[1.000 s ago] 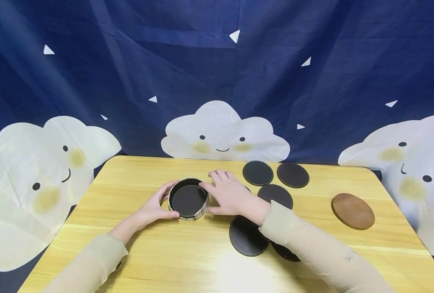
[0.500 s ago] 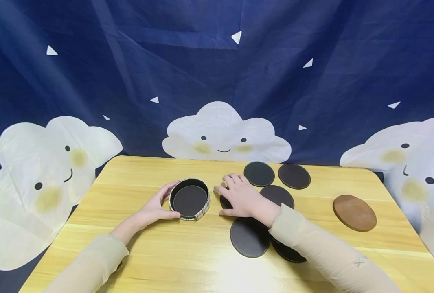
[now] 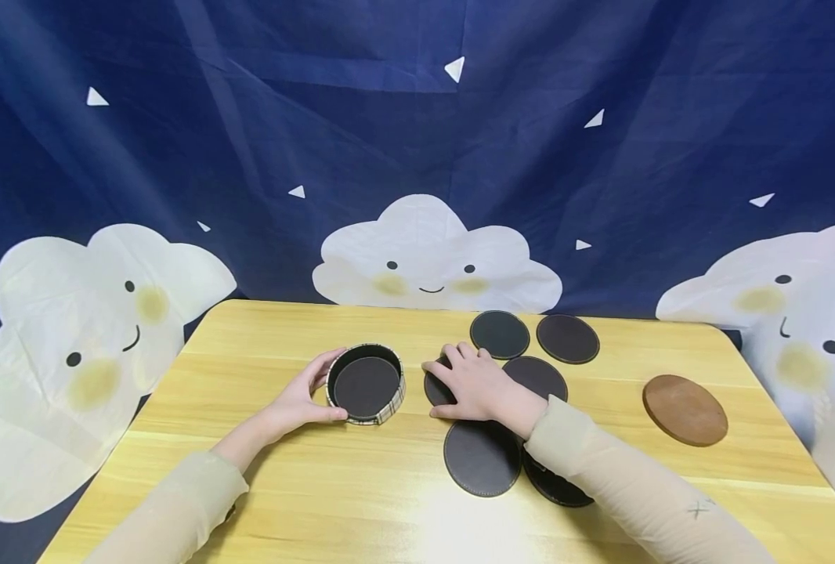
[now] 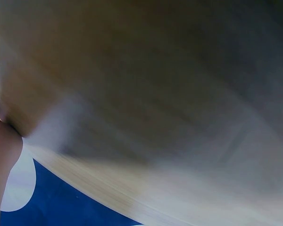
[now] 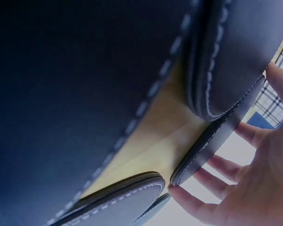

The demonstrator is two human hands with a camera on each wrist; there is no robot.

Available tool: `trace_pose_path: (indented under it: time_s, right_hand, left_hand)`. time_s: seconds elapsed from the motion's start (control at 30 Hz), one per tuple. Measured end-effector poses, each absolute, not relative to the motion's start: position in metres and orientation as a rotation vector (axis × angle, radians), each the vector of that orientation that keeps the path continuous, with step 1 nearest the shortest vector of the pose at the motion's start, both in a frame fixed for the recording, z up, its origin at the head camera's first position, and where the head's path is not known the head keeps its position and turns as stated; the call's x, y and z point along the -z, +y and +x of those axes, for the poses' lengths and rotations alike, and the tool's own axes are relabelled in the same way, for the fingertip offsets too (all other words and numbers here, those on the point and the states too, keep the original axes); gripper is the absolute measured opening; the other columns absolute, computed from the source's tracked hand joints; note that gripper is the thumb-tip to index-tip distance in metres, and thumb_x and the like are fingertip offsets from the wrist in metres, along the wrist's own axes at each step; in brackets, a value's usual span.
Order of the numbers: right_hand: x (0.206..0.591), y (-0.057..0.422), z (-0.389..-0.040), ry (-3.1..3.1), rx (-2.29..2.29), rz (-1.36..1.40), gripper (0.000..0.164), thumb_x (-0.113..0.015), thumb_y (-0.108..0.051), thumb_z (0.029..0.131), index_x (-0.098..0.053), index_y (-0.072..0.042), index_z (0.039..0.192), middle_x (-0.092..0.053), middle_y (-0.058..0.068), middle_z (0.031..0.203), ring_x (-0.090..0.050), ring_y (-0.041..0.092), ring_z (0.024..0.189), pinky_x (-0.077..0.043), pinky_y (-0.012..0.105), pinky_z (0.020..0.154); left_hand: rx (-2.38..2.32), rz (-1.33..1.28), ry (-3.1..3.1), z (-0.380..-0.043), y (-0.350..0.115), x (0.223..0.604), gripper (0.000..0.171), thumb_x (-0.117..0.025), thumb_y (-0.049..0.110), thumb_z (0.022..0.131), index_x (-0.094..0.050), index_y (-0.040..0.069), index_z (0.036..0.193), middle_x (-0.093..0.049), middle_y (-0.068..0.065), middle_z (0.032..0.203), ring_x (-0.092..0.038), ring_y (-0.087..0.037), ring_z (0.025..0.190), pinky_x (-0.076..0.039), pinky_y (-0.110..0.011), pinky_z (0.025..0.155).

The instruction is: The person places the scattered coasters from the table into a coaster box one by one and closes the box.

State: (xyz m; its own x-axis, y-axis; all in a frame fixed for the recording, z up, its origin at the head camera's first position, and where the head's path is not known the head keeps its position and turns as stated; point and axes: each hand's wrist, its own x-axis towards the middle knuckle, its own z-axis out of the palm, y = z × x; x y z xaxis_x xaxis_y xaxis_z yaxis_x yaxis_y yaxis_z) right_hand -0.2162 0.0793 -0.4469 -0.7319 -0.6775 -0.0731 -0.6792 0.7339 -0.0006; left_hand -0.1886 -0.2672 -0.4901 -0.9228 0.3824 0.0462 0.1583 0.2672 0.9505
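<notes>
My left hand (image 3: 307, 395) holds a round coaster holder (image 3: 390, 411) by its left side, thumb at the front and fingers behind. The holder has a plaid outer wall, and a dark disc (image 3: 366, 387) lies inside it. To its right, my right hand (image 3: 479, 385) grips a dark round coaster (image 3: 437, 384) lying on the table, covering much of it. In the right wrist view, the thumb and fingertips meet the edge of this stitched coaster (image 5: 226, 134). The left wrist view is blurred, with only part of the left hand (image 4: 4, 150) at its edge.
More dark coasters surround my right hand: two behind (image 3: 500, 334), one to its right (image 3: 539, 377), and two in front (image 3: 482, 458). A brown wooden disc (image 3: 684, 410) lies farther right on the wooden table (image 3: 305, 501). Behind hangs a blue cloud-patterned cloth (image 3: 361, 117).
My right hand has left the holder's rim, moved right and come down onto a coaster. The left hand has stayed on the holder.
</notes>
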Motion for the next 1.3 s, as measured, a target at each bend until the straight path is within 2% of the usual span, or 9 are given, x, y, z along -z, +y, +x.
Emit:
trace_pose_path:
  time_s: [0.37, 0.67, 0.87, 1.03, 1.3]
  right_hand:
    - [0.449, 0.076, -0.216, 2.848, -0.009, -1.056, 0.07, -0.069, -0.06, 0.096, -0.052, -0.026, 0.155, -0.05, 0.017, 0.146, -0.05, 0.037, 0.131, -0.051, 0.059, 0.093]
    - [0.446, 0.071, -0.219, 2.879, -0.03, -1.053, 0.066, -0.075, -0.057, 0.09, -0.059, -0.025, 0.145, -0.056, 0.015, 0.136, -0.053, 0.035, 0.125, -0.048, 0.056, 0.088]
    - [0.442, 0.068, -0.224, 2.88, -0.042, -1.041, 0.064, -0.077, -0.058, 0.088, -0.061, -0.025, 0.141, -0.057, 0.016, 0.134, -0.052, 0.035, 0.125, -0.047, 0.059, 0.09]
    - [0.439, 0.067, -0.229, 2.871, -0.038, -1.018, 0.064, -0.075, -0.059, 0.09, -0.06, -0.026, 0.142, -0.056, 0.016, 0.137, -0.05, 0.036, 0.129, -0.046, 0.063, 0.095]
    - [0.426, 0.064, -0.231, 2.909, -0.076, -1.056, 0.069, -0.075, -0.059, 0.088, -0.058, -0.025, 0.147, -0.054, 0.015, 0.14, -0.049, 0.035, 0.131, -0.045, 0.058, 0.093]
  left_hand:
    - [-1.732, 0.514, 2.334, -0.188, -0.267, 0.49, 0.107, -0.096, 0.011, 0.076, -0.035, 0.005, 0.164, -0.048, -0.028, 0.157, -0.042, -0.05, 0.146, -0.033, -0.003, 0.111]
    - [-1.727, 0.51, 2.344, -0.189, -0.268, 0.492, 0.106, -0.096, 0.01, 0.076, -0.036, 0.005, 0.164, -0.049, -0.027, 0.157, -0.043, -0.049, 0.145, -0.033, -0.004, 0.111]
    - [-1.719, 0.504, 2.345, -0.189, -0.267, 0.491, 0.107, -0.096, 0.012, 0.076, -0.035, 0.007, 0.164, -0.049, -0.027, 0.157, -0.042, -0.051, 0.147, -0.033, -0.005, 0.111]
    - [-1.702, 0.497, 2.354, -0.189, -0.268, 0.491, 0.107, -0.096, 0.012, 0.077, -0.035, 0.008, 0.165, -0.048, -0.026, 0.158, -0.041, -0.051, 0.148, -0.032, -0.005, 0.111]
    - [-1.723, 0.498, 2.323, -0.189, -0.268, 0.49, 0.107, -0.096, 0.011, 0.077, -0.034, 0.008, 0.165, -0.045, -0.026, 0.161, -0.039, -0.051, 0.15, -0.031, -0.003, 0.111]
